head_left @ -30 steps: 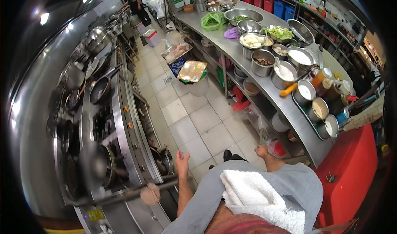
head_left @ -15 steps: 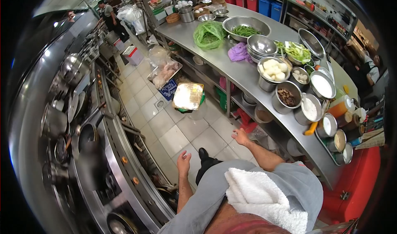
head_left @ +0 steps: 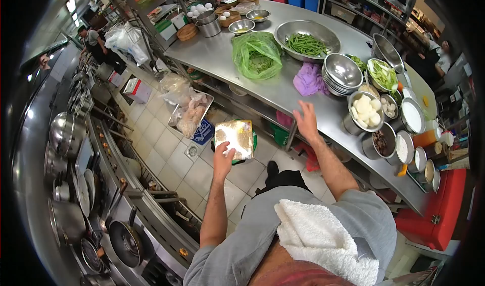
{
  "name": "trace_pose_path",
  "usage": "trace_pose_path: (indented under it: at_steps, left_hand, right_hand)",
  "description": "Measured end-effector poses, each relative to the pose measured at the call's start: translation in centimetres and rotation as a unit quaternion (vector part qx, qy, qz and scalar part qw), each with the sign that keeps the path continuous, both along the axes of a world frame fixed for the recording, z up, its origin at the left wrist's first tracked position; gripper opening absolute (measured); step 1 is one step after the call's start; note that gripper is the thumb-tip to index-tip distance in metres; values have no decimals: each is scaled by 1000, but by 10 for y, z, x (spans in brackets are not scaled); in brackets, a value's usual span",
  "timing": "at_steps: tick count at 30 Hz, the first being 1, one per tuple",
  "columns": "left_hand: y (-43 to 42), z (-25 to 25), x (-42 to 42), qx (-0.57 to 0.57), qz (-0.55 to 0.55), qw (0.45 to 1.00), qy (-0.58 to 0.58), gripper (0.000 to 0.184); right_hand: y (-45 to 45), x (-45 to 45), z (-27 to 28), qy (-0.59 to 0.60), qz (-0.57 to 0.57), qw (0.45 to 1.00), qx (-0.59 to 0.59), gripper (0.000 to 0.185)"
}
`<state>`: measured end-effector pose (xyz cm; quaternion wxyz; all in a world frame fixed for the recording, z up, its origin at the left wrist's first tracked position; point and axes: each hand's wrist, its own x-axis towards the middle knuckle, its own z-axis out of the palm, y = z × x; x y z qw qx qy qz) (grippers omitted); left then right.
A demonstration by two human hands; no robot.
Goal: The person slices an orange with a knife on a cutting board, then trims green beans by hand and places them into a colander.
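Note:
My left hand (head_left: 224,160) is held out with its fingers apart, overlapping the near edge of a gold, shiny square lid or board (head_left: 234,138) that rests on a container on the floor. I cannot tell whether the fingers touch it. Close to the front edge of the steel table (head_left: 212,59), my right hand (head_left: 306,120) reaches forward, open and holding nothing. Beyond its fingertips on the table lie a purple crumpled bag or cloth (head_left: 309,79) and a stack of steel bowls (head_left: 342,71). A green plastic bag of greens (head_left: 256,56) sits further left.
A large steel bowl of green beans (head_left: 307,44) and a pot of white peeled pieces (head_left: 366,112) stand on the table. Bagged meat in a tray (head_left: 189,114) lies on the floor ahead. Stoves with a black pan (head_left: 126,243) line the left. A person (head_left: 96,48) stands far off.
Both hands have moved forward and up, the left to the gold square, the right toward the table edge. My view has shifted forward, bringing the table and its bowls nearer.

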<state>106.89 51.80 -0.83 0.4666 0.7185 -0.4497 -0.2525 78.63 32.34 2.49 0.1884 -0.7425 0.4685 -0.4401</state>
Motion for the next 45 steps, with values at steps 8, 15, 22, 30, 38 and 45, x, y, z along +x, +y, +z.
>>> trace_pose_path:
  at_steps: [8, 15, 22, 30, 38, 45]
  left_hand:
    - [-174, 57, -1, -84, -175, 973, -126, 23]
    - [-322, 66, 19, -126, -230, 932, -252, 24]
    - [-398, 25, 45, -70, -282, 887, -358, 23]
    - [-426, 7, 66, -74, -257, 910, -317, 17]
    - [-466, 0, 122, -112, -244, 906, -327, 22]
    - [-463, 6, 123, -133, -277, 898, -314, 23]
  right_hand:
    - [-129, 72, 4, 6, -100, 995, -27, 65]
    - [-185, 121, -6, 10, -16, 998, 61, 73]
    - [-230, 135, -18, 108, 11, 983, 145, 62]
    - [-282, 172, -28, 180, 63, 973, 128, 61]
    - [-313, 210, -13, 166, 97, 974, 119, 51]
    - [-261, 166, 66, 185, -173, 966, -43, 48]
